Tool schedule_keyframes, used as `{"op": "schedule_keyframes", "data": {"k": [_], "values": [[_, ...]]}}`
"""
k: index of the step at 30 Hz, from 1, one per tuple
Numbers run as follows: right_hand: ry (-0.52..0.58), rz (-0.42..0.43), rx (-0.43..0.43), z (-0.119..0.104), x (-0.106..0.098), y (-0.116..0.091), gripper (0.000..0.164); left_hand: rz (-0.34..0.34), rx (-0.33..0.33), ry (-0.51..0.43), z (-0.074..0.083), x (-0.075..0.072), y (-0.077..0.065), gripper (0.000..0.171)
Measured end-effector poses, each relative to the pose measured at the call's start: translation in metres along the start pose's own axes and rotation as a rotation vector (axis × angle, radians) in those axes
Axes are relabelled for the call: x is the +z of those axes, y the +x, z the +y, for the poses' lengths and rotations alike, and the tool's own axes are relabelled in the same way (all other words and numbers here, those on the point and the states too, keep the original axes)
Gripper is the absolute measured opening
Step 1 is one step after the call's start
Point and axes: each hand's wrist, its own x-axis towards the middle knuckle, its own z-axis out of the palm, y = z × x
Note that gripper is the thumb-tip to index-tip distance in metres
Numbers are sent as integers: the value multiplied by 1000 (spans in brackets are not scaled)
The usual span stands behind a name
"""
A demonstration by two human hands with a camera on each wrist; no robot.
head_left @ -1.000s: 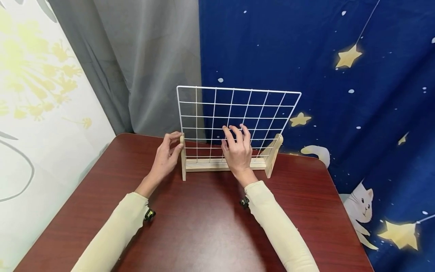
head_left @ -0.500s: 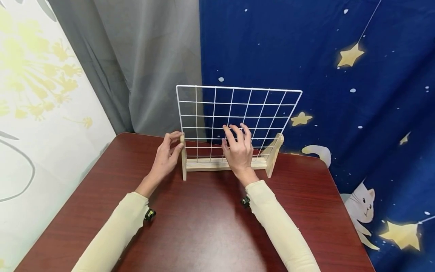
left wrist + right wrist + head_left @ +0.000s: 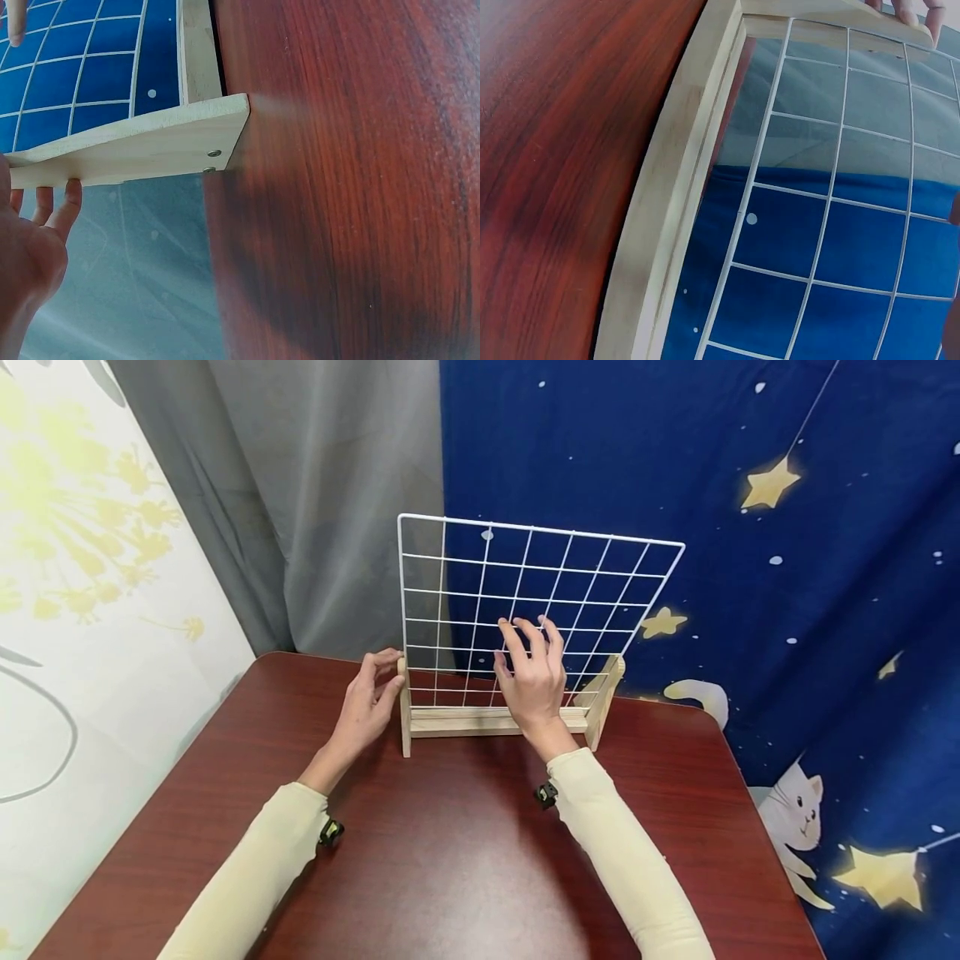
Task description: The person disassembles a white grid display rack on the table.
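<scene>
A white wire grid panel stands within a light wooden stand, tilted slightly with its left side raised. My right hand grips the grid's wires near its middle, fingers curled at the mesh. At the left, my left hand holds the top of the stand's side piece between thumb and fingers. The right wrist view shows the panel's bottom wire apart from the grooved base bar. There, most of the right hand is out of frame.
The stand rests near the back edge of a reddish-brown table. Behind it hang a grey curtain and a blue curtain with stars. A patterned white surface lies left of the table.
My right hand has risen and shifted slightly right, lifting the grid panel up from the base bar, higher on its left side. The left hand and the stand have stayed in place.
</scene>
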Motion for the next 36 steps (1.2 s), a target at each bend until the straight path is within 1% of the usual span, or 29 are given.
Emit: {"op": "schedule_keyframes", "data": {"k": [6, 12, 17, 19, 22, 24, 27, 29, 32, 36], "values": [[8, 1, 0, -1, -2, 9, 45, -7, 5, -24, 0, -1, -1, 31], [21, 24, -12, 0, -6, 23, 47, 5, 5, -15, 0, -1, 0, 31], [34, 10, -14, 1, -10, 35, 46, 13, 2, -6, 3, 1, 0, 32], [38, 2, -23, 0, -12, 39, 45, 15, -6, 1, 7, 2, 0, 33], [40, 2, -36, 0, -15, 44, 44, 7, -12, -5, 21, 1, -2, 33], [43, 7, -38, 1, -16, 46, 44, -5, -4, -4, 30, 0, -2, 32], [46, 12, -40, 0, -16, 50, 46, -8, 9, 5, 37, -1, -3, 32], [49, 6, -49, -2, -15, 53, 48, 3, 6, 17, 34, -2, -3, 31], [49, -6, -66, -5, -15, 59, 49, 19, -4, 21, 23, -2, -2, 31], [42, -2, -82, -7, -19, 67, 49, 11, -2, 31, 8, 1, -2, 33]]}}
